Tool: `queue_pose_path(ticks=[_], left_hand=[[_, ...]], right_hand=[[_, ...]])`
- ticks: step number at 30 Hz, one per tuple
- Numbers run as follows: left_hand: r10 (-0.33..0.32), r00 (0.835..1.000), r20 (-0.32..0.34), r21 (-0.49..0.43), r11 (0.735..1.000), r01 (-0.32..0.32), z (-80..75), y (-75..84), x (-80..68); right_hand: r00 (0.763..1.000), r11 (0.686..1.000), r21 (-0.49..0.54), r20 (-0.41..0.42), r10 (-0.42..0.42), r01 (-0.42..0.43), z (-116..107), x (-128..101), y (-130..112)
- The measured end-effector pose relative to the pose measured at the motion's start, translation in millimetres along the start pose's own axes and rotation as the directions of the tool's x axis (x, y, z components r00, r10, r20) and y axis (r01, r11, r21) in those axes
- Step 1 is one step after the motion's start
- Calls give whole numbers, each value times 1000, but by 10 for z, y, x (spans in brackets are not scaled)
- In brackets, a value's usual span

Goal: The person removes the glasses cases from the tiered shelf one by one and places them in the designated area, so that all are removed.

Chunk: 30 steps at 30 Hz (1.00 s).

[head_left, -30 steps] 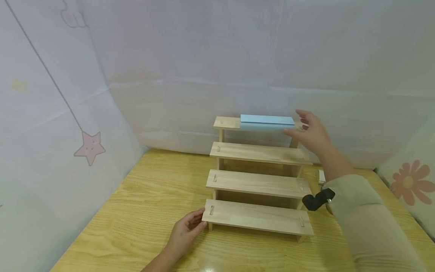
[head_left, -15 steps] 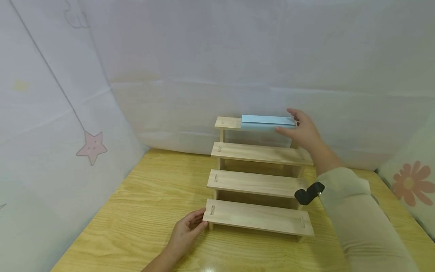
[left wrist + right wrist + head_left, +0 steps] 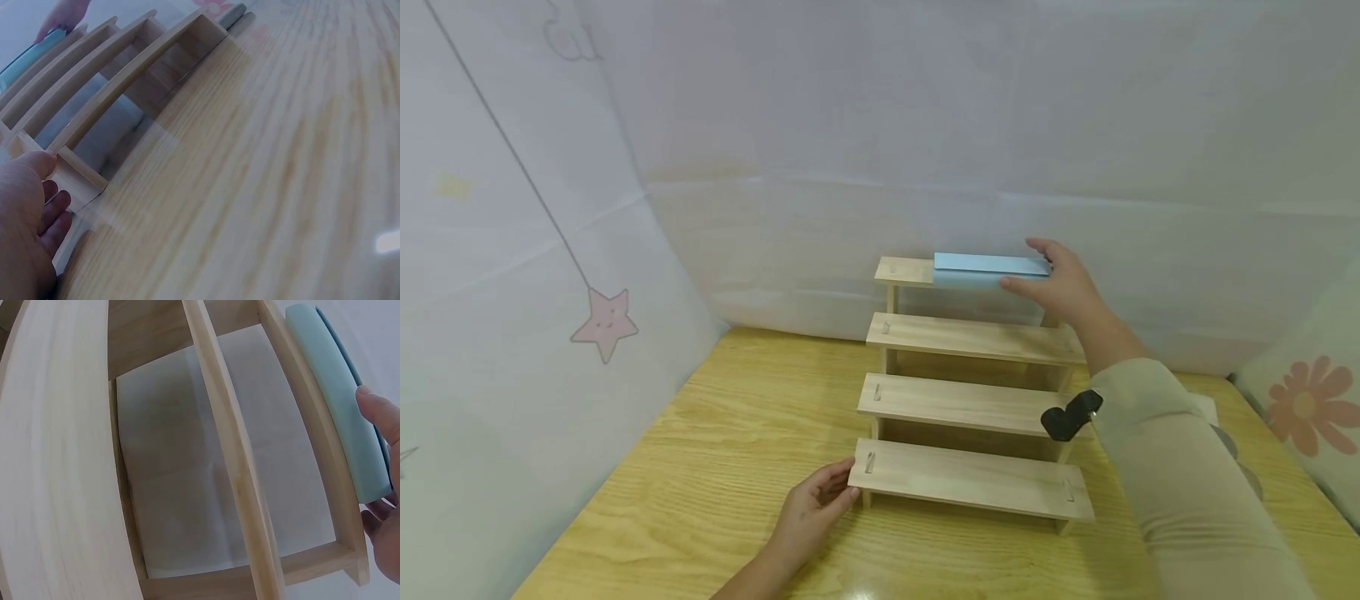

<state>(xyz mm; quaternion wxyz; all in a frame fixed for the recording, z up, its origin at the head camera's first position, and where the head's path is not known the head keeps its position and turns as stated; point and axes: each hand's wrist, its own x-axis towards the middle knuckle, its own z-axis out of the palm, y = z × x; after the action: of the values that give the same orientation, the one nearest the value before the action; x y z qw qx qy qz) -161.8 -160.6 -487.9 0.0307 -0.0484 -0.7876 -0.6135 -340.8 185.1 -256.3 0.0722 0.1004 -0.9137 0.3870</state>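
Observation:
A four-step wooden shelf [image 3: 970, 404] stands on the table, its steps rising toward the back wall. A flat light-blue box [image 3: 985, 265] lies along the top step. My right hand [image 3: 1060, 283] grips the box's right end, thumb on its front edge and fingers over the back. In the right wrist view the thumb [image 3: 378, 415] presses the blue box [image 3: 337, 394] above the shelf's boards [image 3: 231, 456]. My left hand [image 3: 816, 504] holds the left end of the bottom step. In the left wrist view its thumb [image 3: 34, 165] lies on that board's corner [image 3: 78, 175], fingers beside the leg.
The wooden table [image 3: 700, 467] is enclosed by white sheeting at the back and left, with a pink star [image 3: 604, 323] on the left. A flower-print cushion [image 3: 1300, 408] sits at the right edge. Small white and grey items [image 3: 1225, 433] lie behind my right arm.
My right hand moved left from beside the top step and closed round the blue box's right end. The left hand and the shelf stayed put.

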Motion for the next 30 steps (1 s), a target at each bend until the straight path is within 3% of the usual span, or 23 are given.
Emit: queue_pose_path(ticks=[15,30], left_hand=[[6,1000,1,24,1000,-6,0,-37,6],[11,1000,-2,43,999,-11,0,-27,9]], right_hand=[[998,999,-13,45,32,-32,30,45,-24],[998,999,-42,56,9,-7,38,64,32]])
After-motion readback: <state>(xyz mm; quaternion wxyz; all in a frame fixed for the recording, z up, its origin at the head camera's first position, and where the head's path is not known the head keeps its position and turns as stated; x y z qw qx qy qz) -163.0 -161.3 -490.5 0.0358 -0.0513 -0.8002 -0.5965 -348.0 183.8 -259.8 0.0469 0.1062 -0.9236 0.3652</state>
